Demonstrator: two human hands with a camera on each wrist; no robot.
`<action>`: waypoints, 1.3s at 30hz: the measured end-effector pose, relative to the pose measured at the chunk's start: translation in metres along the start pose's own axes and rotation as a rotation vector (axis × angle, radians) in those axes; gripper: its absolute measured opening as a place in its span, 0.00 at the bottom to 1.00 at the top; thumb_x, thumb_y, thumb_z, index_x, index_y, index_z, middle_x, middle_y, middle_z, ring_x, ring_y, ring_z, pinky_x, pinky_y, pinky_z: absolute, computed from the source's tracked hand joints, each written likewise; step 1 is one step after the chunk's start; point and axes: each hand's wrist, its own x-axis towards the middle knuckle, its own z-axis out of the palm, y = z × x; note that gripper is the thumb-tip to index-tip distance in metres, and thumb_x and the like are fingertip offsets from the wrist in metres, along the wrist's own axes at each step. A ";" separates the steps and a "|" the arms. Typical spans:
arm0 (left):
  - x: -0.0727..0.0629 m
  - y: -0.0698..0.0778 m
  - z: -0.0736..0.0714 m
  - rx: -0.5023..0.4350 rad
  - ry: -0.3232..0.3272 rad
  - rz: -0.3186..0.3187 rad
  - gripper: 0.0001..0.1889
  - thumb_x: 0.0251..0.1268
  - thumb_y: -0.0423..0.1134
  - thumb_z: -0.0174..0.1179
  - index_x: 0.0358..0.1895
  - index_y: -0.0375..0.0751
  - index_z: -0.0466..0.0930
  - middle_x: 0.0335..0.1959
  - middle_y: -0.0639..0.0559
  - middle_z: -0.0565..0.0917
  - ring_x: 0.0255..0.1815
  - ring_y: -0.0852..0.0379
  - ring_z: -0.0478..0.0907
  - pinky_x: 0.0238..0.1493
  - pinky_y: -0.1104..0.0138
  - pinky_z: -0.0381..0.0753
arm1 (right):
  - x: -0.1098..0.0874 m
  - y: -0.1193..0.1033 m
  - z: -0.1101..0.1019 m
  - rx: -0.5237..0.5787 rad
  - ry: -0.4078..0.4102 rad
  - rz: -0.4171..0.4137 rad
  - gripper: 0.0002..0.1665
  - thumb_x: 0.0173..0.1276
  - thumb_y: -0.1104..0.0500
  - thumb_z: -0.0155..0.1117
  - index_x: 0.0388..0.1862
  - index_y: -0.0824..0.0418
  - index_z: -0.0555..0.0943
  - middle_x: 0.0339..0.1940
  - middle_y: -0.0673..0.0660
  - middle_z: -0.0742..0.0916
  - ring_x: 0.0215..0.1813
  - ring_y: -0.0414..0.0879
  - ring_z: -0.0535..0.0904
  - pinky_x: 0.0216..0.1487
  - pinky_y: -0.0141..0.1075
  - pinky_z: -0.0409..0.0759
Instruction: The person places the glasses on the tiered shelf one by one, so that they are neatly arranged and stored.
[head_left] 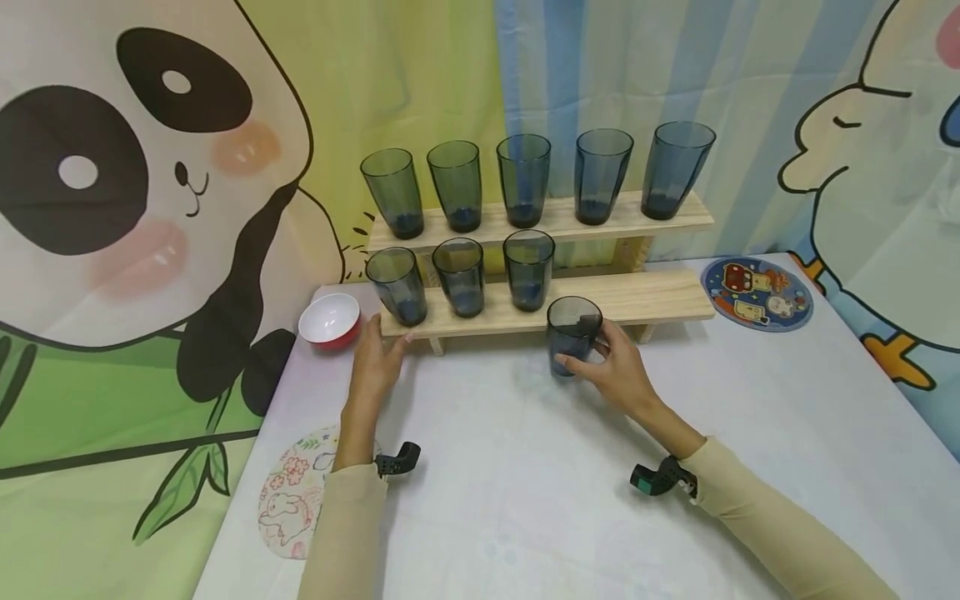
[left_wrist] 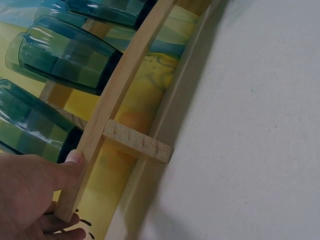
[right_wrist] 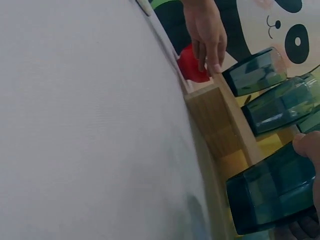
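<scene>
My right hand (head_left: pixel 621 371) holds a dark blue-grey glass tumbler (head_left: pixel 573 340) upright, just in front of the two-tier wooden shelf's lower board (head_left: pixel 637 298). In the right wrist view the thumb lies along the side of that tumbler (right_wrist: pixel 270 192); the other fingers are mostly hidden. At the shelf's left end, my left hand (head_left: pixel 372 362) grips the lower board, thumb on its front edge and fingers curled beneath, as the left wrist view shows. Three matching tumblers stand on the left half of that board, the nearest to the left hand being one tumbler (head_left: pixel 401 292).
On the upper board (head_left: pixel 557 218) several more tumblers (head_left: pixel 523 183) stand in a row. A red bowl with a white inside (head_left: pixel 332 320) sits left of the shelf. To the right lies a round blue patterned mat (head_left: pixel 757 293); a pale round mat (head_left: pixel 288 508) is partly under the left arm.
</scene>
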 end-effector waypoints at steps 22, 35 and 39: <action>-0.001 -0.001 0.000 0.001 0.009 0.009 0.41 0.79 0.46 0.62 0.82 0.30 0.53 0.82 0.31 0.59 0.85 0.36 0.53 0.85 0.46 0.52 | 0.065 -0.038 -0.056 0.023 0.114 -0.020 0.40 0.66 0.60 0.78 0.72 0.67 0.70 0.71 0.63 0.76 0.73 0.56 0.73 0.81 0.49 0.67; 0.000 -0.001 0.000 -0.001 0.006 0.003 0.41 0.78 0.47 0.63 0.83 0.31 0.53 0.82 0.32 0.60 0.85 0.36 0.54 0.85 0.45 0.53 | 0.079 -0.021 -0.049 -0.026 0.098 0.055 0.42 0.69 0.62 0.74 0.75 0.73 0.64 0.72 0.72 0.73 0.76 0.67 0.70 0.83 0.55 0.62; 0.000 -0.001 0.000 -0.004 0.002 0.001 0.41 0.78 0.47 0.63 0.82 0.31 0.53 0.82 0.32 0.60 0.85 0.36 0.54 0.85 0.45 0.53 | 0.079 -0.019 -0.049 -0.018 0.098 0.047 0.44 0.68 0.58 0.76 0.76 0.70 0.65 0.74 0.69 0.74 0.77 0.64 0.70 0.83 0.53 0.63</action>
